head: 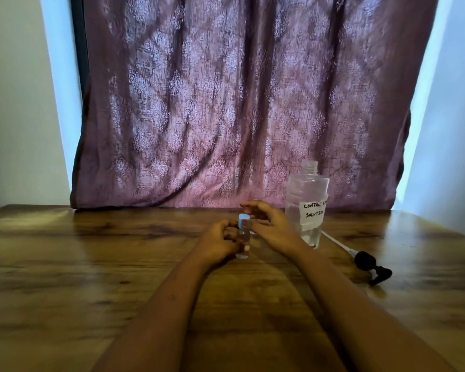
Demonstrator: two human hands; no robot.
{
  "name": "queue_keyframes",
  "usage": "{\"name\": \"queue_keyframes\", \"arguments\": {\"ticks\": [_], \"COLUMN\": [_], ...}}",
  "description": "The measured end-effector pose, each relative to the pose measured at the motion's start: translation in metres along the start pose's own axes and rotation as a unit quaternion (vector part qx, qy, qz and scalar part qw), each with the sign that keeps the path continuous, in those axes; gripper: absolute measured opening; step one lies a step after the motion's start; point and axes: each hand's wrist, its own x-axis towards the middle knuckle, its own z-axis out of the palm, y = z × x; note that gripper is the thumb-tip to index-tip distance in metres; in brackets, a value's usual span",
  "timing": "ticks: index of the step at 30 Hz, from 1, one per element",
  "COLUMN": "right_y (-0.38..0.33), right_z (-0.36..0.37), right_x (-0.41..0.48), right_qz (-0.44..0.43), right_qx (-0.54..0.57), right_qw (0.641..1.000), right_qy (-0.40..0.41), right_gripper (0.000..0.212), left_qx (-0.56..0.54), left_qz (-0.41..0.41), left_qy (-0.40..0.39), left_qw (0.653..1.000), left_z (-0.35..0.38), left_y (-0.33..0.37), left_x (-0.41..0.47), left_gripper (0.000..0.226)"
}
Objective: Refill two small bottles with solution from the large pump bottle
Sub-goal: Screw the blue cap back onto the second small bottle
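Head view, single frame.

- Small bottle (243, 237): clear, upright on the desk (91, 264), just below frame centre. Blue cap (243, 218) sits on its top.
- Left hand (218, 242): fingers curled round the body of the small bottle, grasping it from the frame-left side. Wrist low, near the desk surface.
- Right hand (271, 224): thumb and forefinger curled about the blue cap, pinching it from the frame-right side; remaining fingers spread loosely above and behind.
- Large bottle (306, 194): clear, upright, just right of the right hand, toward the back of the desk. Neck open, no pump fitted. Liquid level low, near the base. White label (313, 210), handwritten; "SOLUTION" legible, upper line partly cut off.
- Pump (371, 264): black head with white dip tube, lying flat on the desk at lower right of the large bottle, apart from it.
- Background: patterned purple curtain (226, 103) across the upper frame.
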Motion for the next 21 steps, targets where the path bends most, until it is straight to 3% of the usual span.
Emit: {"name": "queue_keyframes", "arguments": {"ticks": [4, 11, 16, 21], "right_y": [0.0007, -0.0005, -0.0011, 0.0011], "right_z": [0.0003, -0.0014, -0.0004, -0.0021], "right_x": [0.0000, 0.0019, 0.0025, 0.0008], "right_qz": [-0.014, -0.001, 0.017, -0.008], "right_qx": [-0.036, -0.069, -0.081, -0.096], "right_qw": [0.999, 0.998, 0.996, 0.995], "right_qy": [0.016, -0.006, 0.026, 0.022], "right_gripper": [0.023, 0.027, 0.026, 0.065], "left_qx": [-0.002, -0.025, -0.050, -0.022], "left_qz": [-0.008, -0.028, -0.033, -0.019], "left_qy": [-0.008, -0.025, -0.029, -0.041], "left_qw": [1.000, 0.999, 0.998, 0.999], "left_z": [0.0043, 0.0039, 0.0056, 0.0027], "left_y": [0.0028, 0.0019, -0.0004, -0.0026], "left_x": [0.0000, 0.0036, 0.0053, 0.0091], "left_gripper": [0.040, 0.035, 0.035, 0.036]}}
